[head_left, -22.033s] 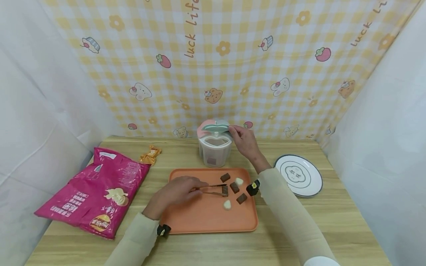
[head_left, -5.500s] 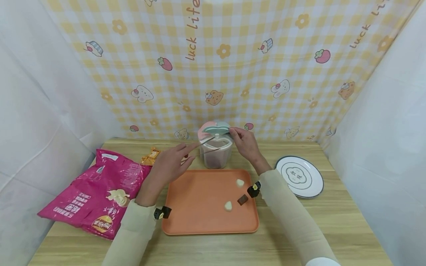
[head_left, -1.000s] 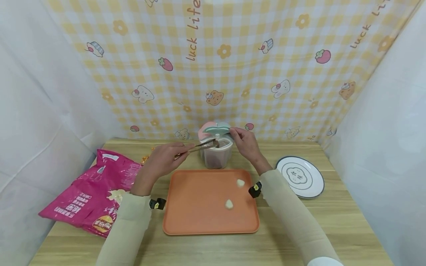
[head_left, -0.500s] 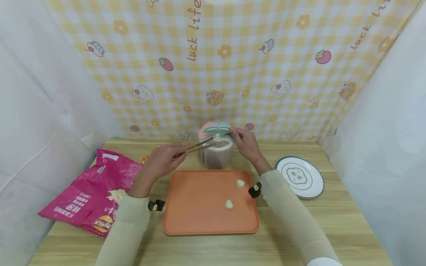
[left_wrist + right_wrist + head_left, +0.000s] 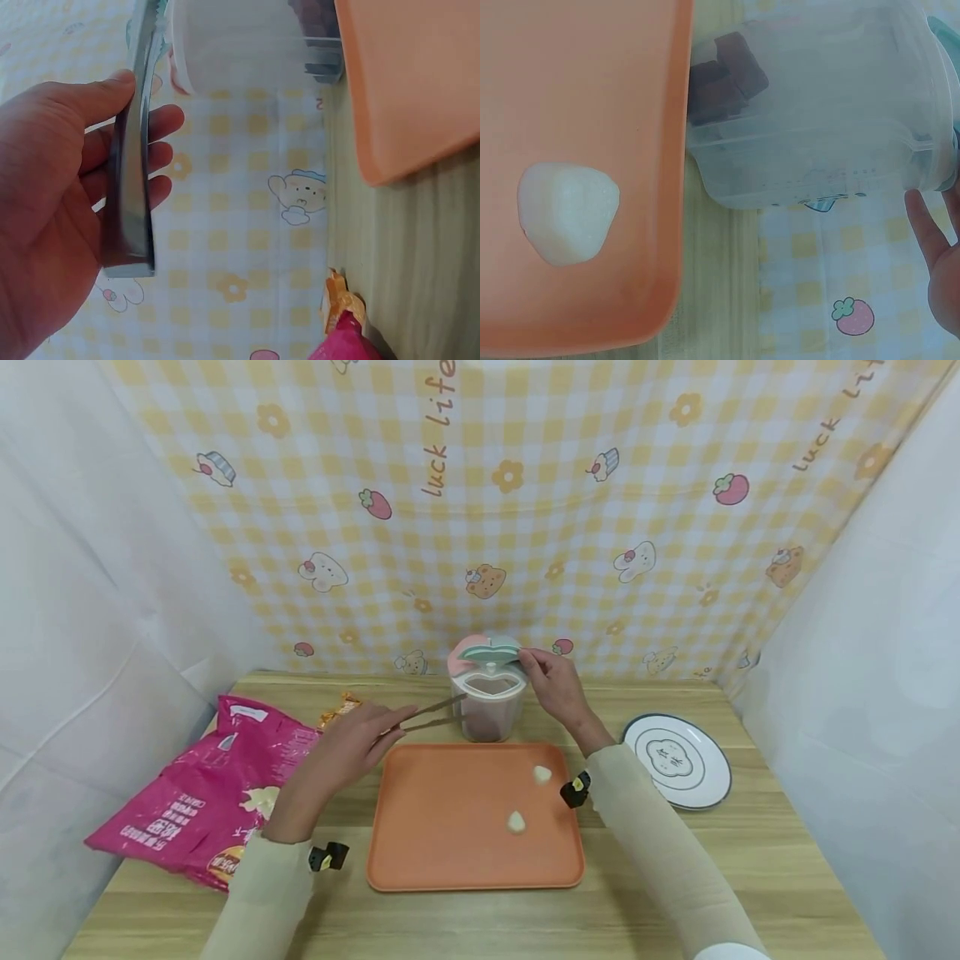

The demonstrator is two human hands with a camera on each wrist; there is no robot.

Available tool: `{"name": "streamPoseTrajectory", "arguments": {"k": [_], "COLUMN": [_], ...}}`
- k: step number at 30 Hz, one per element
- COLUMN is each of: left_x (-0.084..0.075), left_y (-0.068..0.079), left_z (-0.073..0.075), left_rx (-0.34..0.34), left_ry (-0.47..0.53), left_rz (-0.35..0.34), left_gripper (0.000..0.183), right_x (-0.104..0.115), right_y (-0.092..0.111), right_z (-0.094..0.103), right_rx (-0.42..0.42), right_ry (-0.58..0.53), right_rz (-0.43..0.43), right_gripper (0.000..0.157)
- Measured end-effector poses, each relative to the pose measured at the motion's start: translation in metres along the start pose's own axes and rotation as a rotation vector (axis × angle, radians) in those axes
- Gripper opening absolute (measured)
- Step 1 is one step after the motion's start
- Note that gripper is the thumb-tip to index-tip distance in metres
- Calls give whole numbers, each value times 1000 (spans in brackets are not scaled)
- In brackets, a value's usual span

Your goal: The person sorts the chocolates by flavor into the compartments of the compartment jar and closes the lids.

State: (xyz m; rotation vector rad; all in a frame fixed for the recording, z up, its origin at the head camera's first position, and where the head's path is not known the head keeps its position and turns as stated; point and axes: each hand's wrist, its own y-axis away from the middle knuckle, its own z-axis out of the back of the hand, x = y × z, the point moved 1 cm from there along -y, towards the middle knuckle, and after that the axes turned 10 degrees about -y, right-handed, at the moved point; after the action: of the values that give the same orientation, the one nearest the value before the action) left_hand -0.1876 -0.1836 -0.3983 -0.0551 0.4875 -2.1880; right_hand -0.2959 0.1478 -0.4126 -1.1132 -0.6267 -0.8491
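My left hand [image 5: 352, 747] holds metal tongs [image 5: 129, 187], thumb on one side and fingers on the other. Their arms are spread with nothing between the tips, just left of the clear container [image 5: 486, 722]. The fingers of my right hand [image 5: 558, 689] pinch the edge of the container's raised green lid [image 5: 489, 653], leaving the heart-like opening uncovered. Brown chocolate pieces [image 5: 740, 64] lie at the container's bottom in the right wrist view. Two whitish pieces, one nearer [image 5: 516, 822] and one farther [image 5: 542, 774], sit on the orange tray [image 5: 427, 860].
A pink chip bag [image 5: 225, 793] lies at the left, partly behind my left arm, with an orange wrapper [image 5: 341, 706] beyond it. A white plate with a dark rim [image 5: 703, 772] is at the right. The patterned cloth [image 5: 510, 543] hangs behind the container.
Brown chocolates seen earlier on the tray are gone from it. The tongs held one at the opening a second ago, released it, then drew back left and down. My right hand stays put.
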Motion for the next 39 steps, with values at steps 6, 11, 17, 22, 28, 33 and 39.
{"name": "streamPoseTrajectory", "arguments": {"k": [6,11,17,22,28,33,39], "left_x": [-1,-3,-5,-4,-1,2,5], "left_y": [19,33,46,56,63,66,66], "left_z": [-10,-22,-32,-37,-40,-44,-44], "left_rx": [112,123,177,240,287,347,376], "left_ry": [75,124,160,194,202,236,272], "left_rz": [30,51,65,133,190,215,221], "left_gripper": [28,24,21,20,22,21,19], "right_x": [0,-1,-1,0,0,0,-1], "right_y": [0,0,0,0,0,0,0], "right_z": [0,0,0,0,0,0,0], "right_rx": [-2,-1,2,1,9,5,1], "right_ry": [5,4,0,2,-2,-4,0], "right_rz": [2,6,6,-4,-22,-24,-17], "right_gripper": [28,28,28,28,30,29,29]}}
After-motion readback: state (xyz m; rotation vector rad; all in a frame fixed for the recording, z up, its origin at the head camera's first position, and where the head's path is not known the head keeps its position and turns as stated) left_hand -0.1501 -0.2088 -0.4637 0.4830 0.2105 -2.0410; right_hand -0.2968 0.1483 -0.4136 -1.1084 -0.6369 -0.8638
